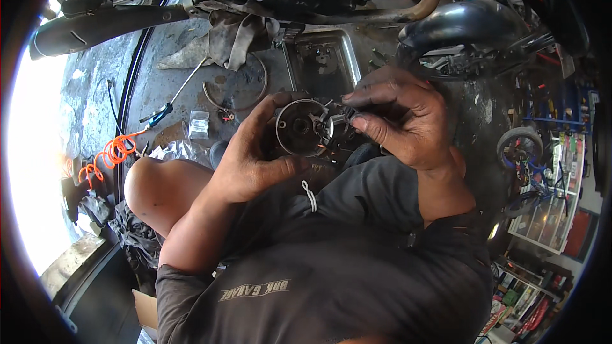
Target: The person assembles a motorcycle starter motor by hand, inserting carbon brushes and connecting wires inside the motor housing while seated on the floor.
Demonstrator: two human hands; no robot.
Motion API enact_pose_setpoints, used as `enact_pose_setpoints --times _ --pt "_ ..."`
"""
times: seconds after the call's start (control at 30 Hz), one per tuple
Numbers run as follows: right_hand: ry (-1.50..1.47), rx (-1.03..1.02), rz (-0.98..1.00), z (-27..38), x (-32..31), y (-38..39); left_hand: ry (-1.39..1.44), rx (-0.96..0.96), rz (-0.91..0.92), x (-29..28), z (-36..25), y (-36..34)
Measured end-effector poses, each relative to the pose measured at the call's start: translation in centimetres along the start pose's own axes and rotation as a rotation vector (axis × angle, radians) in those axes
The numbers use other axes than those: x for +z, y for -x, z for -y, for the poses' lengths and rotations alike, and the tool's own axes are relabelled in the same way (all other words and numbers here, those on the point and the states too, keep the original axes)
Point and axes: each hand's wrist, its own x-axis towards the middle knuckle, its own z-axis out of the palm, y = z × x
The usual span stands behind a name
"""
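My left hand [245, 162] is wrapped round a round metal housing [297, 129], which has a bright rim and a dark hollow inside with a hub in its middle. The housing is held up in front of my lap, its hollow facing me. On its right side sit small metal fittings [328, 124]. My right hand [411, 118] is at that side, thumb and forefinger pinched on a small dark piece [349, 113]. The fingers partly cover this piece, so its kind and whether it is joined to the housing do not show.
A motorcycle's exhaust [95, 30] runs along the far side. On the floor lie a metal tray [349, 57], a grey rag [239, 41], a screwdriver [159, 114], a curved hose [264, 79] and a plastic packet [199, 125]. An orange coiled air hose [118, 150] is at left, shelving [554, 197] at right.
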Motion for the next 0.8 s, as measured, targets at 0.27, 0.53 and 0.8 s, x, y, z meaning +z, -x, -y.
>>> enact_pose_setpoints --times 0.27,0.53,0.8 --pt "0.243 -0.16 -0.092 -0.4 0.6 0.6 -0.005 -0.035 0.087 0.6 0.9 -0.8" --pt "0.35 -0.185 -0.037 -0.4 1.1 1.3 0.076 -0.058 0.074 1.7 1.0 -1.1" --pt "0.438 -0.232 -0.059 -0.9 2.2 1.2 0.041 -0.082 0.055 1.9 0.7 -1.1"
